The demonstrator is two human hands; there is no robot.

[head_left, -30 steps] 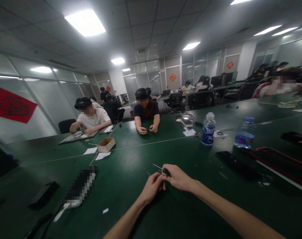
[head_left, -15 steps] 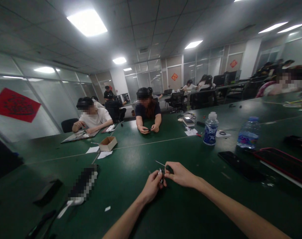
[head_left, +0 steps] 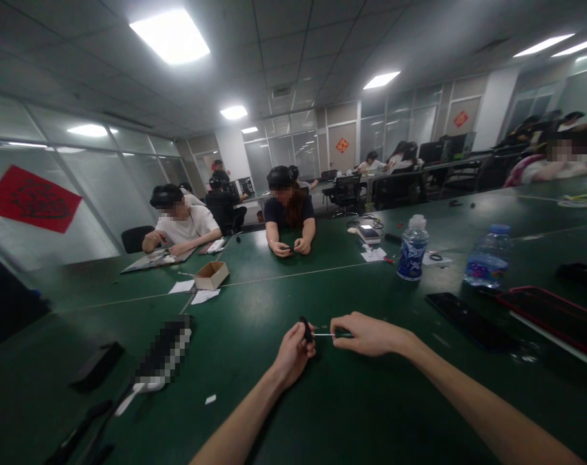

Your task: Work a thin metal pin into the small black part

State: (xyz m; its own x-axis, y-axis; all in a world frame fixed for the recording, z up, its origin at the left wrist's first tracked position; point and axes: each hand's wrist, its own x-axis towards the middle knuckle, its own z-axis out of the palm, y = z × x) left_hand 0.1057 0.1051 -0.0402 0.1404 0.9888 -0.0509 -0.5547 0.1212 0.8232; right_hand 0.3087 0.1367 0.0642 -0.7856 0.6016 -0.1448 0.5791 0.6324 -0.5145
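My left hand (head_left: 294, 354) is closed around a small black part (head_left: 305, 329), whose exact kind I cannot make out. In my right hand (head_left: 368, 334) is a screwdriver (head_left: 325, 335), its dark handle mostly covered by the fingers. Its thin metal shaft points left, nearly level, and the tip meets the black part at the left fingers. Both hands are just above the green table (head_left: 254, 400).
At right stand two plastic bottles (head_left: 412, 248), with a black phone (head_left: 460, 316) and a red-edged device (head_left: 555, 323) nearer. A small open box (head_left: 212, 276) lies to the left, and a black block (head_left: 97, 366) closer in. Two people sit across the table.
My right hand has moved slightly right and turned the screwdriver, whose shaft swung from pointing up-left to level against the black part. My left hand has turned the part.
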